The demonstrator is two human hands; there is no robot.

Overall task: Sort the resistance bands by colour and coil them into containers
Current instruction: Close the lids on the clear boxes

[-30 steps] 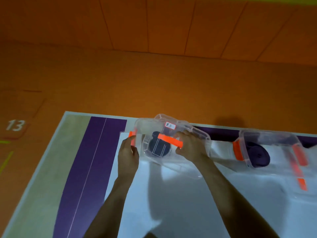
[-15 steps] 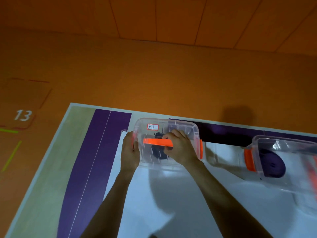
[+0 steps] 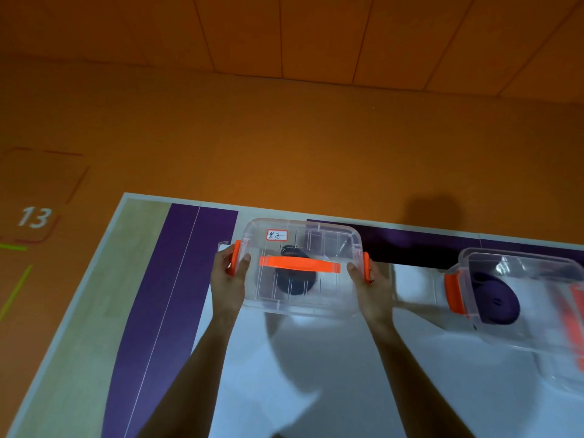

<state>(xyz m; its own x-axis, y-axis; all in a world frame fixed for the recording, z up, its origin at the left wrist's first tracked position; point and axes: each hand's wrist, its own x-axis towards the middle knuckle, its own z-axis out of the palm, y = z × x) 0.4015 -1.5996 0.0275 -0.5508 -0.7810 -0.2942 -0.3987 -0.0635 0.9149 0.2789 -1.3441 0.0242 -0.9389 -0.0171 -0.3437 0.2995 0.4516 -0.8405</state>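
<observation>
The left hand [image 3: 229,279] and right hand [image 3: 373,289] are clamping the box's [image 3: 331,295] end latches [image 3: 235,259]. Likely they are locking the lid [image 3: 319,246] over the coiled band [image 3: 295,281].

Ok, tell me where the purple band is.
Head view, far right: the purple band lies coiled inside the clear box, right of the labelled box.

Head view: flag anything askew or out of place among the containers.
The second container on the right sits turned at an angle to the table edge, unlike the labelled container held square between the left hand and right hand. Blur hides whether it is tipped.
</observation>
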